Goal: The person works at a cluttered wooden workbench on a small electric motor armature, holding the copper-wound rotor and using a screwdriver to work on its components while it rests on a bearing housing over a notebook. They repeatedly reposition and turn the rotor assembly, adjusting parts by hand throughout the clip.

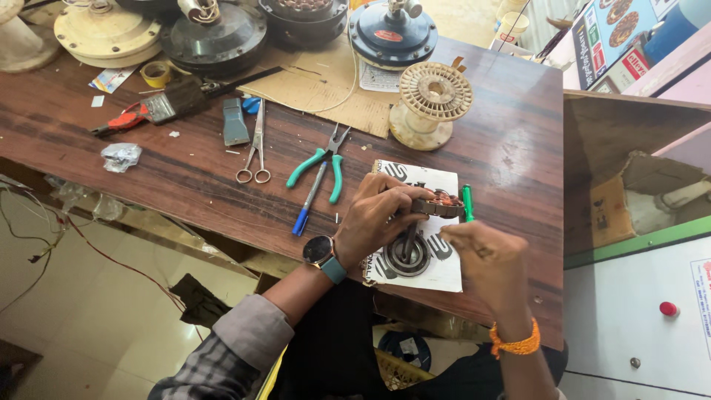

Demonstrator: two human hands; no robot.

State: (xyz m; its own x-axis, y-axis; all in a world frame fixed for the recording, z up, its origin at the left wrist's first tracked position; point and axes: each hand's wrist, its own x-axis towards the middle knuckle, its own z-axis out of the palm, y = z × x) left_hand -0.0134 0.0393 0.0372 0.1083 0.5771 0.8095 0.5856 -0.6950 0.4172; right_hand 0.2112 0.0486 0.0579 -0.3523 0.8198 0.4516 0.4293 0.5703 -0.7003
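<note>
Steadiness matters: keep your left hand (378, 218) closed on the wound stator (437, 204), held over the white booklet (437, 259) on the surface (185, 170), while your right hand (485, 259), fingers pinched shut on something too small to identify, works beside it.

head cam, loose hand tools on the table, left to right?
Red-handled tool → brush → scissors → blue pen → green-handled pliers → green marker.
</note>
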